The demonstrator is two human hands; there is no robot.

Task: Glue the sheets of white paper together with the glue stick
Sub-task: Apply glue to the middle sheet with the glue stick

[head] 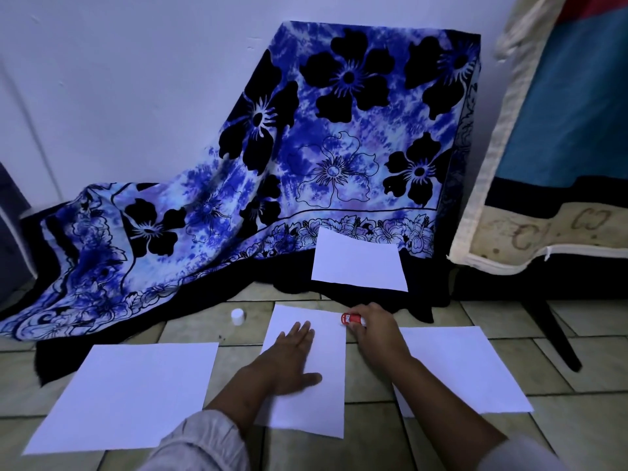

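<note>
Several white paper sheets lie on the tiled floor. The middle sheet (319, 334) is pinned flat under my left hand (294, 356), fingers spread. At that sheet's top right corner my right hand (370, 326) grips the red glue stick (351, 318), which lies sideways. Its white cap (237, 316) stands apart on the floor to the left. A sheet on the left (136, 396), another on the right (465, 368) and one at the back (360, 261) on the dark cloth lie untouched.
A blue flowered cloth (323, 147) drapes over something against the wall behind the sheets. A mattress or cushion (543, 164) leans at the right, with a dark furniture leg (550, 334) below it. Tiled floor (373, 447) lies between the sheets.
</note>
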